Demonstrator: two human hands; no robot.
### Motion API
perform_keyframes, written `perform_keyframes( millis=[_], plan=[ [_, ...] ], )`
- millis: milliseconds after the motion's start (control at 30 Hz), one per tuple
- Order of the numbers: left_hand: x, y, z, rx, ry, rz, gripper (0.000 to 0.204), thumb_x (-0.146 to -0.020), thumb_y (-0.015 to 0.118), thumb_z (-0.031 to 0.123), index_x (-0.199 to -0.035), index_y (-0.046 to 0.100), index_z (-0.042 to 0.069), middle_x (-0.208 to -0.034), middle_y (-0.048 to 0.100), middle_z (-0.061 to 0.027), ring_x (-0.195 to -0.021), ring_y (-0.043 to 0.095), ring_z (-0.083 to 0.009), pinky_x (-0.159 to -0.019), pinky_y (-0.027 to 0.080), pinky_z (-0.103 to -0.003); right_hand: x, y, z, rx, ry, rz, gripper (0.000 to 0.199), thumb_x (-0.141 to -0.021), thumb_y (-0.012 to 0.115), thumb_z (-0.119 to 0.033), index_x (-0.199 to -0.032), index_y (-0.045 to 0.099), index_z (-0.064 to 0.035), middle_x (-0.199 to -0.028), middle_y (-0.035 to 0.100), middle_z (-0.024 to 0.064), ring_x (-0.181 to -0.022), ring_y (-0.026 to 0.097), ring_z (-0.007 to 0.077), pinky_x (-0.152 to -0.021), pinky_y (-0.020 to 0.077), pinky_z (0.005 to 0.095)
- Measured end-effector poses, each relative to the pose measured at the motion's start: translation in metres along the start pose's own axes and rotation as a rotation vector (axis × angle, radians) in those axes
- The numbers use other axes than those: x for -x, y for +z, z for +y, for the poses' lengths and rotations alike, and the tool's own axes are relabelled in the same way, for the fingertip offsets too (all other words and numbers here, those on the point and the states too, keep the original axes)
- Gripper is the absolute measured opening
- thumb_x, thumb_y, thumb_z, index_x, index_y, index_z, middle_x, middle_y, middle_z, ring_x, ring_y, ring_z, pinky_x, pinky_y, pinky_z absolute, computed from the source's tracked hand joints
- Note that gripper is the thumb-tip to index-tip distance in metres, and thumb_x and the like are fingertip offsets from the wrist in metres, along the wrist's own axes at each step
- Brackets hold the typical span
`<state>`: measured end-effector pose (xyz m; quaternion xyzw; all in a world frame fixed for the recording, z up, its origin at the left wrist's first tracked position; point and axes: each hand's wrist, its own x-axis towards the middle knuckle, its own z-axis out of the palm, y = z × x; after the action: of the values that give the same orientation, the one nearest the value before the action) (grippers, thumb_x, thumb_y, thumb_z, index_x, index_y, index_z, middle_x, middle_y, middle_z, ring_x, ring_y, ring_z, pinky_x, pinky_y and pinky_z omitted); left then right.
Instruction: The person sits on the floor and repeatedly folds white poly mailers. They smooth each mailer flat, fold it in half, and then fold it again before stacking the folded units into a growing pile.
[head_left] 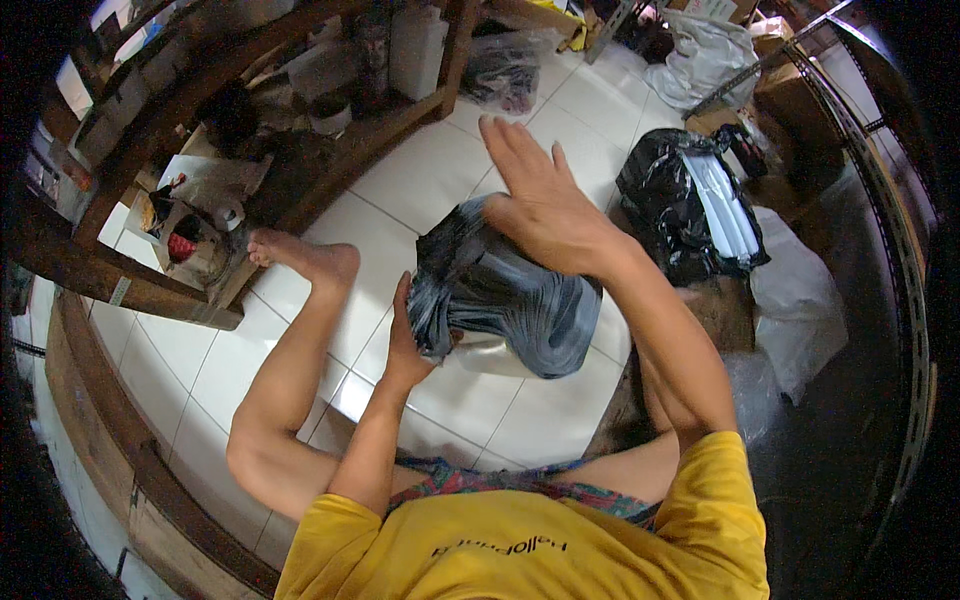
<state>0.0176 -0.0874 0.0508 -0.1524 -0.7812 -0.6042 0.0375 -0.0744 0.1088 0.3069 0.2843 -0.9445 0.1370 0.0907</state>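
Black plastic bundle (pixel 510 290), all shiny stretched wrinkles over a chunky shape, is above smooth white floor tiles (pixel 400 185). Left grip (pixel 408 345) has hold of its side; right grip (pixel 550 212) is flat, fingers spread, can't tell if it's touching.
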Motion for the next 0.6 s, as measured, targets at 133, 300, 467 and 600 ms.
perform_keyframes(
  millis=[133,300,467,600],
  plan=[
    [0.002,-0.008,-0.006,0.015,-0.005,-0.021,0.115,-0.073,0.085,0.011,-0.157,0.007,0.005,-0.143,0.047,-0.0220,-0.128,0.052,-0.0322,-0.110,0.041,-0.040,0.015,-0.047,-0.013,0.013,-0.098,0.154,0.092,-0.094,0.060,-0.045,-0.159,0.011,-0.0020,-0.160,0.017,0.0316,-0.150,0.013,0.0487,-0.120,0.0101,0.0625],
    [-0.007,-0.008,0.000,-0.040,-0.008,-0.068,0.112,-0.074,0.082,0.007,-0.158,0.008,0.007,-0.141,0.051,-0.0187,-0.128,0.053,-0.0292,-0.110,0.041,-0.038,0.037,-0.006,-0.008,-0.092,0.088,-0.067,0.085,-0.094,0.060,-0.038,-0.157,0.017,-0.0003,-0.160,0.017,0.0317,-0.150,0.015,0.0457,-0.120,0.0093,0.0626],
    [-0.013,-0.006,-0.015,0.226,0.021,0.007,0.084,-0.081,0.074,0.006,-0.153,0.030,0.004,-0.136,0.058,-0.0137,-0.127,0.054,-0.0230,-0.108,0.042,-0.035,0.135,0.002,-0.018,-0.808,0.296,0.664,0.088,-0.093,0.062,-0.044,-0.157,0.019,-0.0008,-0.156,0.033,0.0226,-0.146,0.031,0.0342,-0.121,0.0185,0.0477],
    [0.007,-0.001,-0.086,-0.374,0.208,0.009,0.063,-0.091,0.065,0.020,-0.147,0.041,0.003,-0.129,0.063,-0.0128,-0.126,0.054,-0.0248,-0.112,0.037,-0.040,0.222,0.154,-0.062,-0.511,0.667,0.487,0.105,-0.070,0.089,-0.026,-0.150,0.026,0.0014,-0.147,0.034,0.0223,-0.136,0.039,0.0363,-0.115,0.0298,0.0469]
  ],
)
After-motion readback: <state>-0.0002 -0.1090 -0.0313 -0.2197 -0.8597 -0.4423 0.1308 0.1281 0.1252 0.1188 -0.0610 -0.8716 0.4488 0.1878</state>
